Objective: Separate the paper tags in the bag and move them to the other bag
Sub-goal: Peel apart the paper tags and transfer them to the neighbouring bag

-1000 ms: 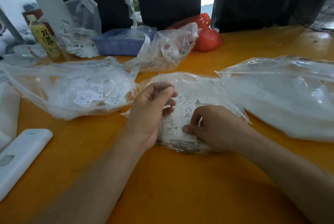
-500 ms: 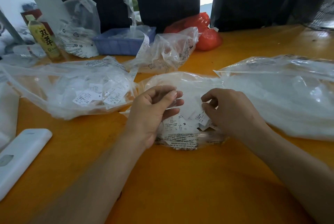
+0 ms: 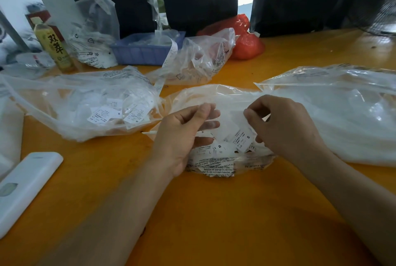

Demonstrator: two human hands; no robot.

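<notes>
Two hands: our left hand [image 3: 184, 135] pinches the clear plastic source bag [image 3: 216, 158]; our right hand [image 3: 285, 128] pinches white paper tags [image 3: 243, 137].
Technique: we peel one tag slowly.

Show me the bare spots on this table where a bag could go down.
Bare table in front of the middle bag, between the forearms. Another patch far right, behind the right bag. Crowded at the back left: bottle, blue tray, left bag.
</notes>
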